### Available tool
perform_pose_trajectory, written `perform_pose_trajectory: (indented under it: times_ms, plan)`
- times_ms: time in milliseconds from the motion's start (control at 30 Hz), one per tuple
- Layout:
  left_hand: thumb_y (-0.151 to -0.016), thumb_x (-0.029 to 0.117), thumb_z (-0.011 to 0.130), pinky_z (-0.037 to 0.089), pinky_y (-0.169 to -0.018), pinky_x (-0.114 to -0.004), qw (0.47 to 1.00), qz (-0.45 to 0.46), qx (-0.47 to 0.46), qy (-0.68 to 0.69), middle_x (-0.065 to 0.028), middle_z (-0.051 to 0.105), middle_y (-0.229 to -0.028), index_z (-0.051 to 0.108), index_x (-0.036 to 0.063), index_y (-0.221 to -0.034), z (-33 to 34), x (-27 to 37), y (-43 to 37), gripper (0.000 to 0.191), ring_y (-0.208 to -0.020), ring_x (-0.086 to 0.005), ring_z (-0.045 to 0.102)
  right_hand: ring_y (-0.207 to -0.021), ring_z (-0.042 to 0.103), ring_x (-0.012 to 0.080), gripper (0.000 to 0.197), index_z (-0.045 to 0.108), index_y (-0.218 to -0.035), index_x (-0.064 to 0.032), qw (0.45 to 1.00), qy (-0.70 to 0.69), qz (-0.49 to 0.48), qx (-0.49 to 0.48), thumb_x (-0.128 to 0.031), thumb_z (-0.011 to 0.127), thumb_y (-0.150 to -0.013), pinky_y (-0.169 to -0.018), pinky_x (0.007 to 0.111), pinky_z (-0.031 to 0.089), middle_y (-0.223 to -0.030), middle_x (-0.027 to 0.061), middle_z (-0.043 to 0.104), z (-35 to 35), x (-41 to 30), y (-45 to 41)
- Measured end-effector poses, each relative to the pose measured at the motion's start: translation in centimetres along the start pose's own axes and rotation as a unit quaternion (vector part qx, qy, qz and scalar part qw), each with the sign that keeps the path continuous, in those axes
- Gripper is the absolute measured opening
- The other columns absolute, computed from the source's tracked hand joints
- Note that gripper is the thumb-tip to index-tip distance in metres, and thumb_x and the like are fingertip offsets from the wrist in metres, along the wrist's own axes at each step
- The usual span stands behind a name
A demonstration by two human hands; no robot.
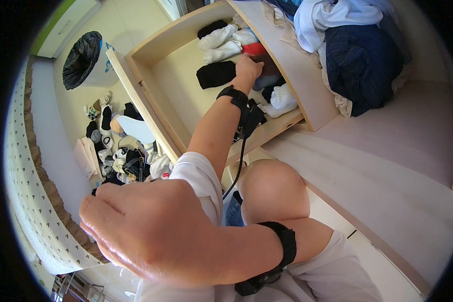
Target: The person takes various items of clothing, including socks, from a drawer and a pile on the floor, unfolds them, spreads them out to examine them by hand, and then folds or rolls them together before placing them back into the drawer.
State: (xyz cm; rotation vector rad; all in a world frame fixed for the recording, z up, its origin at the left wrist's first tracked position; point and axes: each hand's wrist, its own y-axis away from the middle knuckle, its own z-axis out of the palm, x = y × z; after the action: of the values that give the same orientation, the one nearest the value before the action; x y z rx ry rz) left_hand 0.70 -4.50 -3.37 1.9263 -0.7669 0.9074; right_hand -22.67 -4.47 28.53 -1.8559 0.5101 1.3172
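My left hand (248, 70) reaches into a pale wooden drawer (181, 109), its fingertips on a dark brown folded cloth piece (268, 67), probably a sock. A black folded sock (216, 74) lies beside the wrist. Rolled white socks (222, 52) and a red folded piece (254, 48) sit deeper in the drawer. Nearer the front corner are more white socks (282, 97). My right hand (147, 226) is close to the camera, its fingers curled downward; the palm and anything in it are hidden. Both wrists wear black straps.
Socks and small cloth items (124, 151) are heaped on the floor left of the drawer, beside a paper bag (88, 158). A bin with a black liner (82, 60) stands behind. Clothes (362, 68) pile on the surface above the drawer. My bent knee (275, 192) is below it.
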Motion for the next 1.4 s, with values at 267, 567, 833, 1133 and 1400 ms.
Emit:
perform_pose_trajectory:
  times_ms: [267,567,833,1133,1400]
  plan:
    - [-0.074,0.006,0.071,0.058,-0.054,-0.030,0.944,-0.078,-0.133,0.290,-0.0061,0.056,-0.082,0.052,0.0019,-0.089,0.2,2.1,3.3,0.025,-0.072,-0.0192,0.060,-0.053,0.056,0.0241,0.019,0.051,-0.076,0.0003,0.999,0.019,0.023,-0.014,-0.004,0.061,-0.061,-0.044,0.034,0.045,-0.063,0.0102,0.051,-0.9,0.9,0.2]
    - [-0.069,0.009,0.072,0.054,-0.054,-0.028,0.985,0.089,-0.149,0.003,-0.0123,0.065,-0.080,0.060,0.0019,-0.087,-0.7,2.1,5.8,0.023,-0.063,-0.0159,0.065,-0.049,0.051,0.0194,0.013,0.048,-0.072,-0.0044,1.000,0.024,0.001,-0.011,-0.006,0.061,-0.070,-0.040,0.031,0.038,-0.058,0.0048,0.044,0.6,0.8,0.7]
    - [-0.068,0.048,0.071,0.049,-0.073,-0.038,0.970,0.160,-0.017,-0.182,-0.0126,0.066,-0.086,0.064,0.0098,-0.098,-3.0,1.5,5.6,0.049,-0.085,-0.0281,0.063,-0.049,0.051,0.0205,0.013,0.048,-0.073,-0.0047,0.999,0.028,-0.003,-0.020,-0.007,0.061,-0.072,-0.041,0.032,0.039,-0.059,0.0056,0.045,0.6,0.7,0.6]
    - [-0.067,0.037,0.075,0.047,-0.084,-0.040,0.903,0.051,0.141,-0.404,-0.0126,0.054,-0.113,0.057,0.0037,-0.106,-9.9,-1.2,4.2,0.055,-0.102,-0.0336,0.052,-0.053,0.053,0.0222,0.014,0.048,-0.074,-0.0045,0.999,0.008,0.014,-0.037,-0.006,0.061,-0.070,-0.045,0.033,0.041,-0.060,0.0064,0.047,0.7,0.7,0.9]
    - [-0.063,0.032,0.079,0.052,-0.074,-0.040,0.947,-0.018,-0.138,-0.291,-0.0103,0.062,-0.104,0.051,0.0044,-0.117,-11.4,-4.0,2.6,0.067,-0.097,-0.0262,0.059,-0.054,0.054,0.0233,0.015,0.047,-0.073,-0.0036,0.999,0.026,0.008,-0.038,-0.004,0.060,-0.067,-0.046,0.034,0.042,-0.060,0.0074,0.047,1.1,0.6,0.9]
